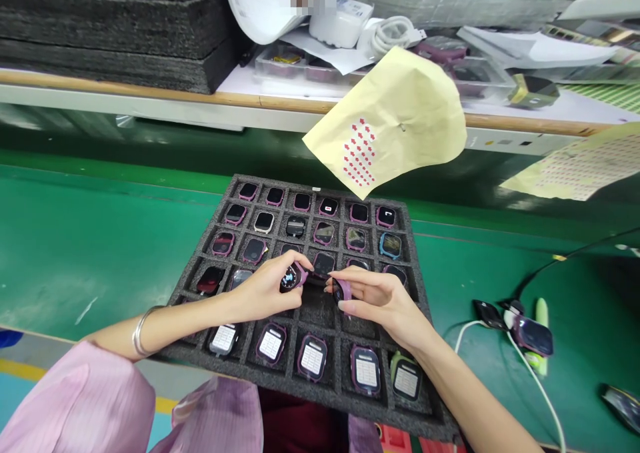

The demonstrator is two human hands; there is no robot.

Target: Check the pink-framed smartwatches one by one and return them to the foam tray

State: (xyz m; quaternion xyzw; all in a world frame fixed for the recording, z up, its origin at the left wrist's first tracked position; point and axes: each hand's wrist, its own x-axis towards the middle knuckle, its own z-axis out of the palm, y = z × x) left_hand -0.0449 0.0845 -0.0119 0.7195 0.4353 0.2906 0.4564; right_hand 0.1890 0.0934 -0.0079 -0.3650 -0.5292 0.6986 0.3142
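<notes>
My left hand (273, 286) is closed around a purple-framed smartwatch (290, 278) whose lit screen shows a watch face. In my right hand (377, 296), a second purple smartwatch (345, 293) is held on edge between thumb and fingers, its screen turned left. Both hands are above a dark grey foam tray (320, 313) divided into square compartments. Smartwatch bodies without straps fill most of them, mainly purple, with a blue one (391, 245) at the right and a green one (406, 378) in the near row. Several near-row watches (313, 358) show white screens. My hands hide some middle compartments.
The tray rests on a green bench (90, 240), overhanging its near edge. To the right lie a white cable (543, 393), another purple watch (533, 336) and a dark object (623, 406). A yellow arrow-sticker sheet (420, 120) hangs from the shelf beside black foam blocks (110, 33).
</notes>
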